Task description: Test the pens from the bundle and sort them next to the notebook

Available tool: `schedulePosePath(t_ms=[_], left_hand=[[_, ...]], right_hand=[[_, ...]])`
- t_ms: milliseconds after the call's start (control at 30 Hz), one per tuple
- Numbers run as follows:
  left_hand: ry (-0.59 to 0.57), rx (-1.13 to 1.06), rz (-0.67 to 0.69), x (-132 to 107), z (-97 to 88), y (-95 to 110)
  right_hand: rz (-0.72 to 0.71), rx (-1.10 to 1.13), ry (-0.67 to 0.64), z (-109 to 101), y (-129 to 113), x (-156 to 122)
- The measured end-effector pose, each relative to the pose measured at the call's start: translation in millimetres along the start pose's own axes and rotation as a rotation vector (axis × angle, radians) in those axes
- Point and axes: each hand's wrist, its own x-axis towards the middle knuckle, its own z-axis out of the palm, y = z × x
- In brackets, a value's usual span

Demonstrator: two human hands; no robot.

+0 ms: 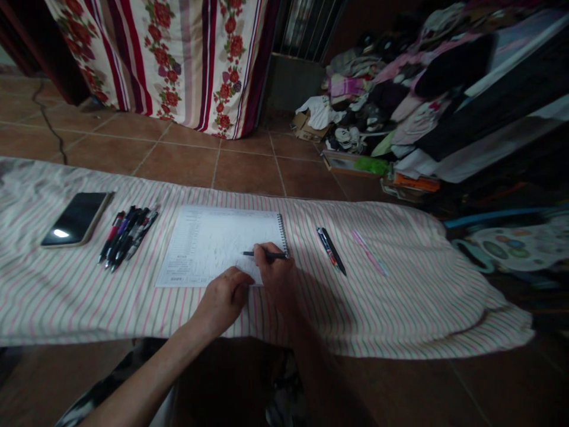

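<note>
A spiral notebook [213, 237] lies on the striped cloth, its wire binding on the right side and its page bearing faint lines and small print. Fingers of my right hand [275, 273] are closed round a dark pen [249, 254], whose end points left over the page. My left hand [226, 295] rests at the notebook's lower edge with its fingers curled inward; whatever may be under them is hidden. To the right of the notebook lie two pens [331, 250] side by side, and beyond them a pink and pale pen [370, 254].
Left of the notebook are a bunch of several pens [127, 237] and a smartphone [77, 219]. The striped cloth [409, 296] covers the long surface. A floral curtain [191, 65] hangs behind, over tiled floor. Heaped clothes [386, 95] and a patterned chair [511, 243] stand right.
</note>
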Motion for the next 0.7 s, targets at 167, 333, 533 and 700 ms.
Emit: schedulePosePath(t_ms=[167,333,533,700], left_hand=[[-0.02,0.005,0.023,-1.6,1.7,0.2],[-0.03,0.009,0.032,-2.1,2.7,-0.9],[0.064,-0.08,-0.032,-0.7,1.2,-1.9],[0.158,-0.159,-0.205,1.4,-1.2,-5.0]], right_hand=[[-0.024,-0.053,0.018,0.5,1.6,-0.6],[-0.035,-0.085,0.045,0.4,0.5,-1.1],[-0.047,-0.114,0.044,-1.3,2.0,-0.8],[0.049,0.001,0.031,-1.6,0.1,-0.2]])
